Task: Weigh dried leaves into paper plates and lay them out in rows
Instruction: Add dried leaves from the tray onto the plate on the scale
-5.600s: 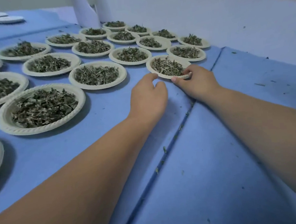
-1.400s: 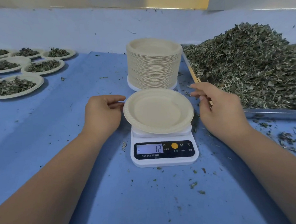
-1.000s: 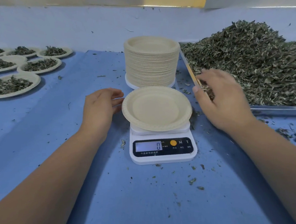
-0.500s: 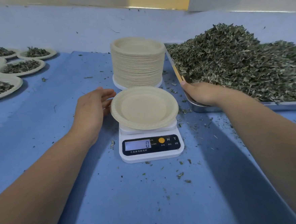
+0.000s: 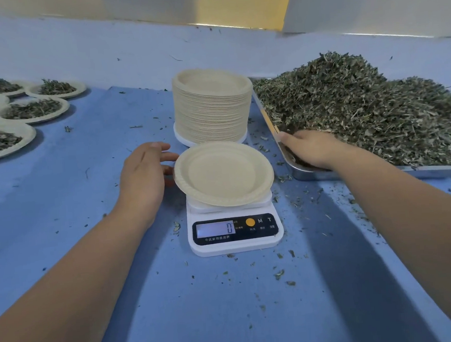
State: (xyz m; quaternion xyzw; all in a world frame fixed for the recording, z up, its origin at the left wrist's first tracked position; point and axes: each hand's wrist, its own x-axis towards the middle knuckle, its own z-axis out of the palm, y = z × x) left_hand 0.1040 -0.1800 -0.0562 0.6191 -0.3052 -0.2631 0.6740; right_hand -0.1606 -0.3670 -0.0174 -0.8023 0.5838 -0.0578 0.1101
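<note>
An empty paper plate [image 5: 223,172] sits on a white digital scale [image 5: 235,233] whose display reads 0. My left hand [image 5: 144,173] lies beside the plate's left rim, fingers straight, their tips at the rim. My right hand [image 5: 309,151] reaches into the near left corner of the metal tray [image 5: 310,175], fingers curled down into the heap of dried leaves [image 5: 361,113]. Behind the scale stands a tall stack of empty paper plates [image 5: 212,107].
Several plates filled with leaves [image 5: 32,111] lie in rows at the far left on the blue cloth [image 5: 228,304]. Leaf crumbs are scattered around the scale and in front of the tray. A wall rises close behind the table.
I turned from the rows of filled plates to the scale. The display went from 12 to 0. My right hand moved from beside the plate into the tray's leaves.
</note>
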